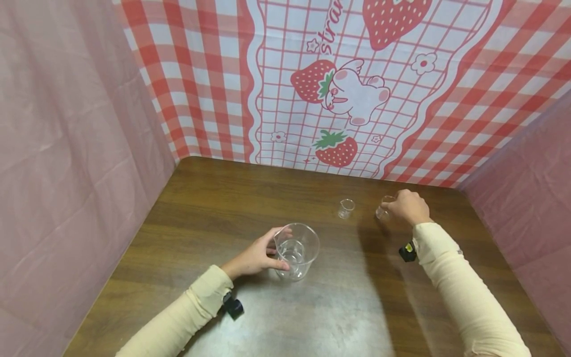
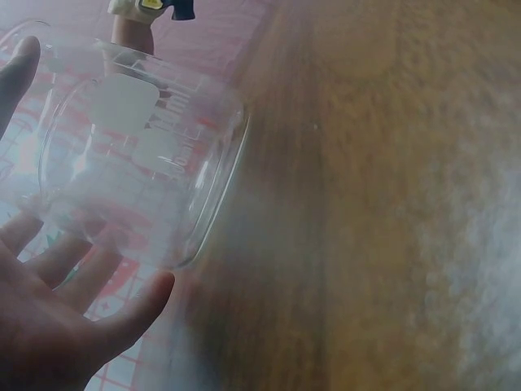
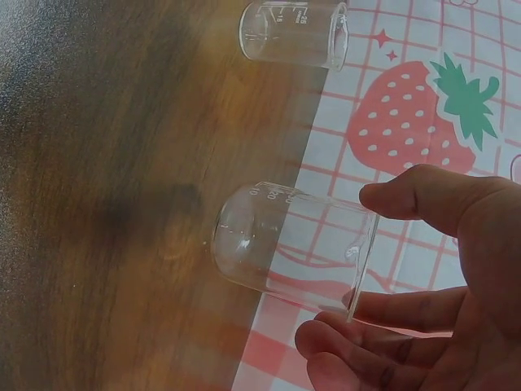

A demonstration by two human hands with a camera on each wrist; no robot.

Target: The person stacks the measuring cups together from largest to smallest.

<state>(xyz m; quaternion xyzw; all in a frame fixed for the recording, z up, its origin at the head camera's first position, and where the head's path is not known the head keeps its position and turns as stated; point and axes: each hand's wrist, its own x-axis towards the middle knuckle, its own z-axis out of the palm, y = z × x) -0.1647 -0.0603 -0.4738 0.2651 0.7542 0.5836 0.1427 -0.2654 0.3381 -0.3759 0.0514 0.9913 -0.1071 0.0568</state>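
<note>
A large clear glass beaker (image 1: pixel 298 255) stands on the table, left of its middle. My left hand (image 1: pixel 254 256) holds it from the left, thumb on the near side and fingers around the far side. In the left wrist view, the fingers spread about the beaker (image 2: pixel 155 163). Farther back on the right, my right hand (image 1: pixel 411 206) pinches a small glass beaker (image 3: pixel 289 248) near its rim between thumb and fingers. Whether its base touches the table, I cannot tell. A second small beaker (image 1: pixel 345 209) stands upright to its left, untouched.
The brown wooden table (image 1: pixel 214 198) ends at a red-and-white checked strawberry cloth (image 1: pixel 209 89) hung behind it. Pink curtains (image 1: pixel 76 148) close off the left and right sides. The clear glass walls are hard to make out against the wood.
</note>
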